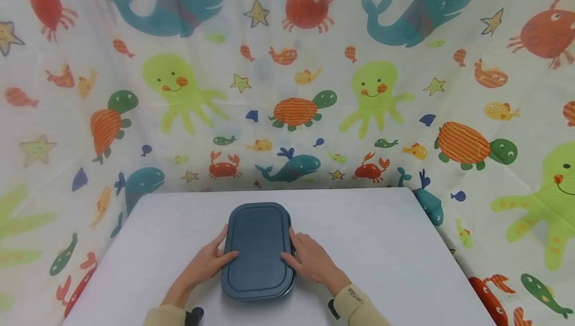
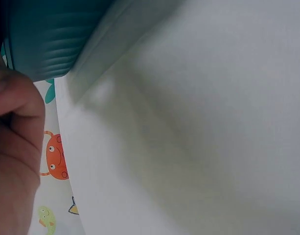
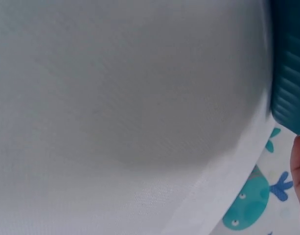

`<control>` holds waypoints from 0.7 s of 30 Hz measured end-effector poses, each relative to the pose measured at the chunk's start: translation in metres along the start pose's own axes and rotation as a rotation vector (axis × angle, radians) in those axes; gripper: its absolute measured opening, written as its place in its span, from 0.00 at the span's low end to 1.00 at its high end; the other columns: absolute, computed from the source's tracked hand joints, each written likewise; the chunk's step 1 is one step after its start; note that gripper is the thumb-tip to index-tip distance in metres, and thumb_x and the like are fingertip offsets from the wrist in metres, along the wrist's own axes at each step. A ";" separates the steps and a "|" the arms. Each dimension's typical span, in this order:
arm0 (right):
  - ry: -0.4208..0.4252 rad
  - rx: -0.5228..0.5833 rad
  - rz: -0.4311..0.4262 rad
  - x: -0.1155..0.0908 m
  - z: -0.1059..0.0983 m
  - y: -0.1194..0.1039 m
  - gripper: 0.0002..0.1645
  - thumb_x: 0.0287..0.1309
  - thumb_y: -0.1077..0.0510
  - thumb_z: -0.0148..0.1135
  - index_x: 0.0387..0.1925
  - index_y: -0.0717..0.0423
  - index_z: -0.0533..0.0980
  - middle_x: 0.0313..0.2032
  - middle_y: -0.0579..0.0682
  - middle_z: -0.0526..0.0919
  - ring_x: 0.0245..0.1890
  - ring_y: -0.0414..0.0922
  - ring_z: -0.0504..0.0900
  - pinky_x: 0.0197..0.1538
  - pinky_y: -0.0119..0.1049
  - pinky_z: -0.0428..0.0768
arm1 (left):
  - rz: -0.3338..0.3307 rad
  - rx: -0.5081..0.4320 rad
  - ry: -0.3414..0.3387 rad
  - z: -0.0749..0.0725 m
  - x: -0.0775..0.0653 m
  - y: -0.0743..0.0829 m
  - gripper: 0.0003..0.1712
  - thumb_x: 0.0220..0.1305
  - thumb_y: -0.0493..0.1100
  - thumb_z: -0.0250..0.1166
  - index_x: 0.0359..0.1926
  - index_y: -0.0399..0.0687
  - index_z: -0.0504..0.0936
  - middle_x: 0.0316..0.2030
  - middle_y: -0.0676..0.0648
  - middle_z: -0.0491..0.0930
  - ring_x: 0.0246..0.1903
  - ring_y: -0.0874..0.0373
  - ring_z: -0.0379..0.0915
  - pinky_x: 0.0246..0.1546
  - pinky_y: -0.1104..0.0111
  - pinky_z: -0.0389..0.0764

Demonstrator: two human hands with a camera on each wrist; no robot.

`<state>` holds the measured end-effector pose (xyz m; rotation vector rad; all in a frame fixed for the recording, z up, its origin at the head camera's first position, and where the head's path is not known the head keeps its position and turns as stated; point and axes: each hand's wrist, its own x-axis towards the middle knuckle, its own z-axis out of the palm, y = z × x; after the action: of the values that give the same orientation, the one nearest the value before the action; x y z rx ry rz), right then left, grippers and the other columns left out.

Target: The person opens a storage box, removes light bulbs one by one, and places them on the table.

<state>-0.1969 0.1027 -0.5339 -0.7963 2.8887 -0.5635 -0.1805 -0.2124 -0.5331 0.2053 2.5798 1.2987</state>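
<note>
A dark blue box [image 1: 258, 253] is sitting a little left of the middle of the white tabletop [image 1: 382, 251], toward the person, with its long sides running away from them. I cannot tell whether its underside is touching the tabletop or being held slightly above it. Its flat lid [image 1: 257, 231] is facing up, with rounded corners and a narrow groove following the edge.

Both hands are grasping the box, one at each long side. The left hand [image 1: 205, 264] is gripping the left side, its thumb lying over the lid's edge and its forefinger pointing forward along the side. The right hand [image 1: 314, 261] is gripping the right side in much the same way, its thumb pressing on the lid and its other fingers reaching along the side wall. In both wrist views, the box's ribbed wall is showing near the picture's edge, and only part of each hand is appearing.

Beige sleeves [image 1: 361, 308] are covering the forearms, and a dark band [image 1: 194, 316] is showing at each wrist. Behind the tabletop and at both sides, a white curtain [image 1: 269, 31] is hanging, carrying printed whales, crabs, turtles, octopuses, fish and stars.
</note>
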 end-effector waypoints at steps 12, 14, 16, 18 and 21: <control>0.044 -0.026 -0.026 0.009 -0.007 -0.003 0.52 0.67 0.25 0.34 0.75 0.60 0.54 0.64 0.55 0.69 0.61 0.47 0.70 0.62 0.45 0.68 | -0.034 -0.096 -0.010 -0.004 -0.003 0.001 0.59 0.61 0.58 0.67 0.78 0.49 0.38 0.16 0.51 0.69 0.13 0.60 0.61 0.16 0.70 0.64; 0.050 -0.034 -0.037 0.011 -0.010 -0.005 0.52 0.67 0.25 0.34 0.75 0.60 0.54 0.63 0.55 0.70 0.59 0.47 0.71 0.61 0.45 0.69 | -0.048 -0.102 -0.003 -0.007 -0.004 0.002 0.59 0.60 0.58 0.68 0.78 0.50 0.38 0.16 0.51 0.70 0.13 0.59 0.61 0.16 0.70 0.64; 0.055 -0.040 -0.050 0.014 -0.013 -0.008 0.52 0.67 0.26 0.34 0.74 0.60 0.54 0.62 0.55 0.71 0.57 0.47 0.71 0.60 0.44 0.70 | -0.052 -0.104 0.005 -0.009 -0.005 0.002 0.60 0.60 0.58 0.68 0.78 0.50 0.38 0.16 0.51 0.70 0.13 0.59 0.61 0.17 0.70 0.64; 0.056 -0.047 -0.062 0.017 -0.016 -0.011 0.52 0.67 0.26 0.35 0.74 0.61 0.54 0.59 0.54 0.72 0.54 0.46 0.72 0.58 0.43 0.71 | -0.053 -0.114 0.008 -0.012 -0.006 0.002 0.60 0.60 0.57 0.69 0.78 0.50 0.37 0.16 0.50 0.70 0.13 0.60 0.61 0.17 0.70 0.64; 0.057 -0.046 -0.078 0.020 -0.019 -0.015 0.52 0.67 0.26 0.36 0.74 0.62 0.55 0.49 0.49 0.74 0.46 0.43 0.72 0.50 0.39 0.72 | -0.059 -0.135 0.012 -0.015 -0.009 0.002 0.60 0.60 0.56 0.68 0.78 0.50 0.37 0.16 0.50 0.70 0.13 0.60 0.60 0.17 0.70 0.65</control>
<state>-0.2107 0.0866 -0.5102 -0.9176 2.9429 -0.5372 -0.1764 -0.2254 -0.5216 0.0954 2.4766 1.4494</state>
